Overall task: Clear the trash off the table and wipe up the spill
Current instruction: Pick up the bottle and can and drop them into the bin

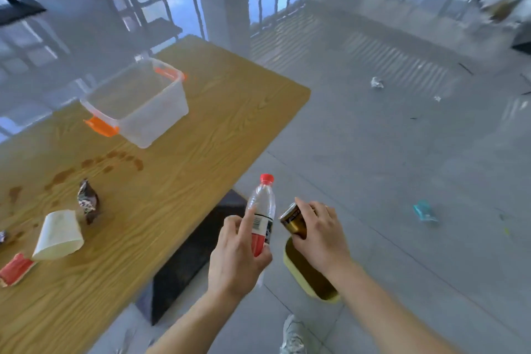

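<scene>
I have both hands out past the table's near edge, over the floor, and each is loaded: my left hand is wrapped around the lower body of a clear plastic bottle with a red cap, index finger lying up along its side, and my right hand is clamped over a gold can. The yellow-rimmed bin sits on the floor right beneath the right hand, its opening partly covered by that wrist. That is what the drop turns on, as I read it: the can is almost straight above the opening, while the bottle stands just left of it, nearly upright, cap tilted away from me, so the left hand would need to shift right. Remaining trash lies well to my left on the table: a white paper cup on its side, a dark wrapper, a red packet, and the brown spill beyond them.
</scene>
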{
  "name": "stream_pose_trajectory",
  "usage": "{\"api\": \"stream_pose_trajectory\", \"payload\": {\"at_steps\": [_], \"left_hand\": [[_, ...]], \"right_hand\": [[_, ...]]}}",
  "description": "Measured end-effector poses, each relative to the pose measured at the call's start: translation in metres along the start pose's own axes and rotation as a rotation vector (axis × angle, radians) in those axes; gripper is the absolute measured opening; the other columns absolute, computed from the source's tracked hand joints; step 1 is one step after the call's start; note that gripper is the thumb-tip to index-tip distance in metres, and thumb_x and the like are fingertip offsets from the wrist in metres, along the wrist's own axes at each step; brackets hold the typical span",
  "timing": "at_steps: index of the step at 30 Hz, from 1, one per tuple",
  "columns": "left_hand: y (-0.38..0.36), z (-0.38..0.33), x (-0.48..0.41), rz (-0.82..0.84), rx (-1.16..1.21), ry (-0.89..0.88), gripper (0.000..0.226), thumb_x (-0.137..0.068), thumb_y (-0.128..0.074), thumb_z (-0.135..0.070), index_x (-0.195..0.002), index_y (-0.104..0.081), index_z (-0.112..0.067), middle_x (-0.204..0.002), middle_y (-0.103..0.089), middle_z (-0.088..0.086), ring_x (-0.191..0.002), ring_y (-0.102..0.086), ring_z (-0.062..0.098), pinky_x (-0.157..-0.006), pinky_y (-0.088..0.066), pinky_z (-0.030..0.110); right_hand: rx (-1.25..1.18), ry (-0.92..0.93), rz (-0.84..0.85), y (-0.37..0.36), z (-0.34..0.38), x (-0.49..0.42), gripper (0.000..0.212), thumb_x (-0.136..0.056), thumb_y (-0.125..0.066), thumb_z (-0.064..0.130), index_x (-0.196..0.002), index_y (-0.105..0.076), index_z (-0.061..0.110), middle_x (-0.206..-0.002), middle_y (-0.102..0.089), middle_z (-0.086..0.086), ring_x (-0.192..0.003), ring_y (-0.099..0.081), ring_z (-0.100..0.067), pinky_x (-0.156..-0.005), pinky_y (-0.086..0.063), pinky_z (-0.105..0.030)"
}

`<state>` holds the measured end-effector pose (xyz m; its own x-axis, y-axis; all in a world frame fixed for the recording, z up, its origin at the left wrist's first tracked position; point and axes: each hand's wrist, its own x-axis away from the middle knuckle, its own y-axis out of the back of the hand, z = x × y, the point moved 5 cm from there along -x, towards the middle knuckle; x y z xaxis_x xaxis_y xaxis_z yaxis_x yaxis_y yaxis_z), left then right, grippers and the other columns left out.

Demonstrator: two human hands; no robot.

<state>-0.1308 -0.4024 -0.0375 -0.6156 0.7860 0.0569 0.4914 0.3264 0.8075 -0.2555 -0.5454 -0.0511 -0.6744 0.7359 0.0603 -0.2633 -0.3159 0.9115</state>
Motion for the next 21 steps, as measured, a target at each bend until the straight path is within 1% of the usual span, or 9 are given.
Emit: {"api": "stream_pose_trajectory", "payload": {"at_steps": [5, 8, 12, 14, 16, 18, 21], "left_hand": [[-0.097, -0.016, -0.028, 0.095, 0.051, 0.036, 0.086, -0.079, -0.072, -0.043, -0.146, -0.019, -0.043, -0.118, -0.036, -0.012, -0.1, -0.046, 0.009, -0.066, -0.059, 0.024], [-0.145, -0.011, -0.039, 0.139, 0.077, 0.096, 0.082, -0.078, -0.072, -0.045, -0.143, -0.022, -0.044, -0.121, -0.038, -0.012, -0.1, -0.046, 0.01, -0.06, -0.056, 0.017], [-0.21, 0.003, -0.046, 0.232, 0.053, 0.161, 0.082, -0.078, -0.067, -0.048, -0.144, -0.018, -0.044, -0.117, -0.035, -0.013, -0.093, -0.05, 0.012, -0.057, -0.056, 0.019], [-0.244, 0.012, -0.047, 0.279, 0.034, 0.198, 0.083, -0.078, -0.067, -0.049, -0.145, -0.019, -0.042, -0.112, -0.035, -0.013, -0.088, -0.049, 0.01, -0.057, -0.052, 0.016], [-0.277, 0.02, -0.046, 0.326, 0.007, 0.229, 0.083, -0.079, -0.067, -0.049, -0.147, -0.021, -0.039, -0.111, -0.04, -0.011, -0.084, -0.049, 0.009, -0.056, -0.044, 0.013], [-0.309, 0.03, -0.044, 0.364, -0.003, 0.282, 0.08, -0.081, -0.066, -0.049, -0.147, -0.022, -0.039, -0.115, -0.049, -0.007, -0.084, -0.053, 0.01, -0.06, -0.049, 0.015], [-0.35, 0.044, -0.044, 0.413, -0.027, 0.364, 0.072, -0.082, -0.066, -0.048, -0.143, -0.029, -0.039, -0.12, -0.053, -0.003, -0.086, -0.057, 0.012, -0.067, -0.055, 0.023]], "right_hand": [[0.018, -0.079, 0.052, -0.03, -0.089, -0.013, 0.072, -0.08, -0.072, 0.033, -0.144, -0.04, 0.024, -0.126, -0.054, -0.004, -0.11, -0.046, -0.026, -0.09, -0.046, -0.036], [0.023, -0.114, 0.092, -0.052, -0.128, -0.015, 0.074, -0.081, -0.074, 0.035, -0.144, -0.037, 0.025, -0.127, -0.053, -0.003, -0.113, -0.045, -0.023, -0.092, -0.048, -0.034], [0.005, -0.182, 0.128, -0.091, -0.177, -0.016, 0.072, -0.081, -0.072, 0.034, -0.144, -0.035, 0.028, -0.128, -0.053, -0.002, -0.114, -0.045, -0.022, -0.094, -0.046, -0.033], [-0.011, -0.24, 0.163, -0.116, -0.202, -0.014, 0.072, -0.081, -0.07, 0.036, -0.144, -0.035, 0.029, -0.127, -0.054, -0.001, -0.114, -0.045, -0.022, -0.095, -0.045, -0.033], [-0.03, -0.306, 0.224, -0.142, -0.226, -0.011, 0.073, -0.08, -0.067, 0.038, -0.145, -0.035, 0.029, -0.125, -0.054, -0.001, -0.112, -0.045, -0.023, -0.095, -0.045, -0.034], [-0.039, -0.366, 0.281, -0.165, -0.248, -0.006, 0.074, -0.08, -0.065, 0.039, -0.146, -0.034, 0.027, -0.125, -0.055, -0.003, -0.111, -0.046, -0.025, -0.096, -0.044, -0.035], [-0.047, -0.43, 0.328, -0.199, -0.277, -0.003, 0.074, -0.079, -0.067, 0.039, -0.146, -0.035, 0.025, -0.129, -0.055, -0.004, -0.114, -0.046, -0.026, -0.098, -0.043, -0.035]]}}
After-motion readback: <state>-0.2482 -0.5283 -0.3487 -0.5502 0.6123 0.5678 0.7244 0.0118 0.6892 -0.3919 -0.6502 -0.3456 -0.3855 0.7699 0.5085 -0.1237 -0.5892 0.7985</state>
